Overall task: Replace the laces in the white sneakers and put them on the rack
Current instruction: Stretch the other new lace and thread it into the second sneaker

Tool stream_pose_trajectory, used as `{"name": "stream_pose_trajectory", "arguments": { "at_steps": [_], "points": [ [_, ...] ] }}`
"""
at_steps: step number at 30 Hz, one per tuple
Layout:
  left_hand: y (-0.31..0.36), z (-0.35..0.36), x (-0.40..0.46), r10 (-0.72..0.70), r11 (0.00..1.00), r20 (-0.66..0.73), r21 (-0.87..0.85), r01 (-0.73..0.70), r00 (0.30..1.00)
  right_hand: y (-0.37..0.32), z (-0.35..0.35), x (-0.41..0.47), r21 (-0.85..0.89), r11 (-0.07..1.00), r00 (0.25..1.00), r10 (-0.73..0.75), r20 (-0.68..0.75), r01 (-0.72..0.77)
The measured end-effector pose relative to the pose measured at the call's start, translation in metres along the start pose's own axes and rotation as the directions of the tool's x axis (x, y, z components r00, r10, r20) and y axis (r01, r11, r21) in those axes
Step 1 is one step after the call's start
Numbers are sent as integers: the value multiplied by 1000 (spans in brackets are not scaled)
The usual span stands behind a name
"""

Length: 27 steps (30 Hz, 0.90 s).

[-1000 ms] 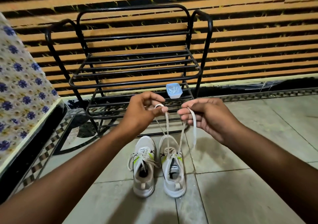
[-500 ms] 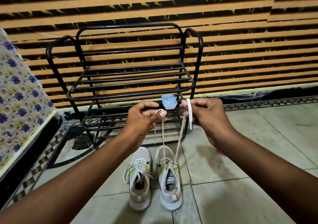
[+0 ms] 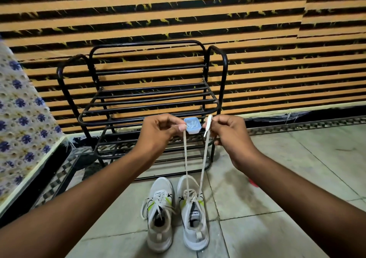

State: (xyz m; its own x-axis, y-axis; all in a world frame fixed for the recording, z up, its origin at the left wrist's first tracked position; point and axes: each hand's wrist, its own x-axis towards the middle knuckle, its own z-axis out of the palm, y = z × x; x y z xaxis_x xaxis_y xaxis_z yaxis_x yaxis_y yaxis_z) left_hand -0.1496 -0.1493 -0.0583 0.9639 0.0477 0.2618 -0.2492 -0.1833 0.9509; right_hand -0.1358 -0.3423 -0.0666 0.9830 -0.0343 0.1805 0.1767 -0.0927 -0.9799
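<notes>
I stand over a floor of pale grey-green tiles with dark grout lines, dull and a little smudged, and a small red thing lies on it just past my right forearm; I cannot tell what it is. Ahead, the wall is banded in orange and black stripes, with a dark skirting and a checkered tile border along its foot. To my left runs the edge of a bed covered in a cloth printed with blue flowers. A black metal rack stands against the wall, its slatted shelves bare but for a small pale blue container on a lower shelf. The two white sneakers sit side by side on the floor in front of the rack, toes towards it, with yellow-green accents on their sides. The left one is laced, its loops splayed loose. From the right one a white lace rises taut in two strands to my hands. My left hand pinches one end between thumb and curled fingers, and my right hand pinches the other end, whose tip sticks up above my fingers
</notes>
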Motion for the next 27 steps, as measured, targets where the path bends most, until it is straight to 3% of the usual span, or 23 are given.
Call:
{"name": "stream_pose_trajectory", "arguments": {
  "at_steps": [4,9,13,18,23,27],
  "points": [
    [7,-6,1,-28,999,-45,-27,26,999,-2,4,1,-7,1000,1000,-9,1,9],
    [11,-4,0,-139,973,-65,-195,124,988,-2,12,6,-27,999,999,-37,-9,36],
    [9,1,-1,-232,892,-63,-412,187,971,-6,15,7,16,998,998,-58,9,58],
    [10,7,-5,-288,803,-38,-554,219,957,-8,17,9,42,993,994,-108,-22,109],
    [9,12,-9,-308,748,3,-618,244,951,-11,19,10,65,982,979,-172,-109,180],
    [15,15,-9,-252,813,-30,-548,195,967,-13,20,7,65,977,972,-194,-131,204]
  ]
}}
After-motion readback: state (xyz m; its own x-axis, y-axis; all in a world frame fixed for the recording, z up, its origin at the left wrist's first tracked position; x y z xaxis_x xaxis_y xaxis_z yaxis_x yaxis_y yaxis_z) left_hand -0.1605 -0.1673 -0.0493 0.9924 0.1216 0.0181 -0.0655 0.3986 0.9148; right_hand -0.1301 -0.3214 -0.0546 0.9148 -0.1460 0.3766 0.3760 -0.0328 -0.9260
